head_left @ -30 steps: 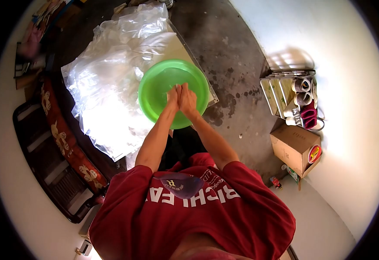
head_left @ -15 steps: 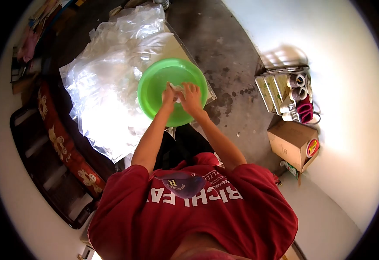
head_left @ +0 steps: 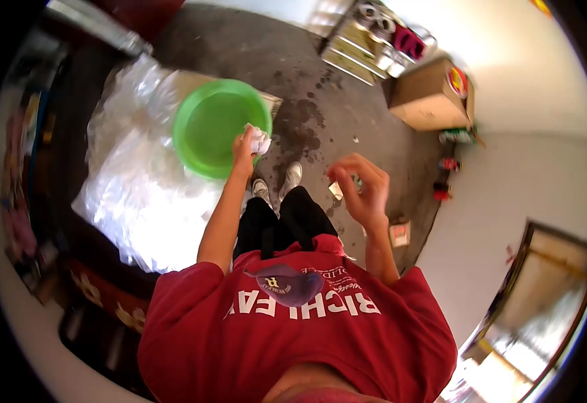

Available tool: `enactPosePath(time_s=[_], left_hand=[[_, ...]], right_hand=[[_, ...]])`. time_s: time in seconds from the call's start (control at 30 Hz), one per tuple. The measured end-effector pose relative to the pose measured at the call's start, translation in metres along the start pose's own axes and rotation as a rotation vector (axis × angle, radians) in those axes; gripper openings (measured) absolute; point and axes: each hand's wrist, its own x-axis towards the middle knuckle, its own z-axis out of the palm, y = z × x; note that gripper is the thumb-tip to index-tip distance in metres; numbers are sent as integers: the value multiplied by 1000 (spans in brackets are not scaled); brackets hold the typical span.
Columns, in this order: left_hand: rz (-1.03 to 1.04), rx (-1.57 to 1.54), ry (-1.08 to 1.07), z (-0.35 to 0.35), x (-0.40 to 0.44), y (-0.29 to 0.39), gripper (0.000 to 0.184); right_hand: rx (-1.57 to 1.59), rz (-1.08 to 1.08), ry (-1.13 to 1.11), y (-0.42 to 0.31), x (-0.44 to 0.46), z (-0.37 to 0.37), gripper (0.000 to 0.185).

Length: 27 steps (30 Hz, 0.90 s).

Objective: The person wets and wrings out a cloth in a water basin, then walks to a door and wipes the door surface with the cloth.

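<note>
A crumpled white cloth [head_left: 260, 142] is gripped in my left hand [head_left: 244, 150], over the near right rim of a green plastic basin [head_left: 185, 151]. The basin's inside looks plain green; whether it holds water I cannot tell. My right hand [head_left: 367, 188] is raised above the floor, away from the basin, with its fingers loosely curled and slightly blurred. I see nothing in it, and a gap shows between thumb and fingers. Beneath the basin and to its left lies clear plastic sheeting [head_left: 129, 144] in a wide, shiny heap.
Dark wet spots mark the concrete floor [head_left: 307, 127] right of the basin. A shoe rack [head_left: 354, 57] and a cardboard box [head_left: 428, 97] stand along the wall. Small items lie near the right wall, by a framed mirror or doorway [head_left: 528, 295]. A dark bench [head_left: 92, 322] is at lower left.
Both hands were together over the basin with the white cloth. My right hand has let go and moved right, my left keeps the cloth at the rim. The view has turned rightward.
</note>
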Motion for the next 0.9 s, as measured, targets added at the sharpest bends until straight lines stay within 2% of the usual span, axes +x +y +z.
enactPosePath(time_s=[0.1,0.17,0.2,0.23,0.27,0.4,0.53,0.63,0.67,0.7,0.77,0.83,0.9], left_hand=[[-19,-4,-154,39,-18,-9,39],[-44,50,-250,65,-30,-18,37],[-43,77,-298,78,-38,-24,38],[-42,105,-346,90,-45,-33,38],[-58,146,-415,102,-54,-40,39],[-158,351,-557,144,-94,-93,34],[-277,520,-794,168,-136,-165,32],[-462,589,-999,179,-159,-230,31],[-395,659,-884,182,-193,-247,31],[-411,698,-920,186,-218,-258,31],[-504,754,-951,194,-263,-289,36],[-613,819,-1061,200,-288,-328,40],[-615,910,-1060,201,-314,-360,42]], right_hand=[[151,-365,324,-74,-26,-30,10],[355,-693,448,-106,-53,-42,13],[318,-688,498,-128,-60,-47,13],[287,-891,700,-154,-62,-50,14],[249,-970,764,-169,-69,-56,13],[201,-953,841,-193,-129,-59,12],[140,-969,967,-211,-198,-66,16],[205,-1099,1148,-230,-255,-67,21],[225,-1195,1203,-236,-275,-65,23],[51,-1119,1000,-232,-300,-74,21],[21,-1056,1041,-250,-332,-80,20],[200,-612,1304,-271,-363,-69,24],[300,-581,1166,-264,-384,-71,48]])
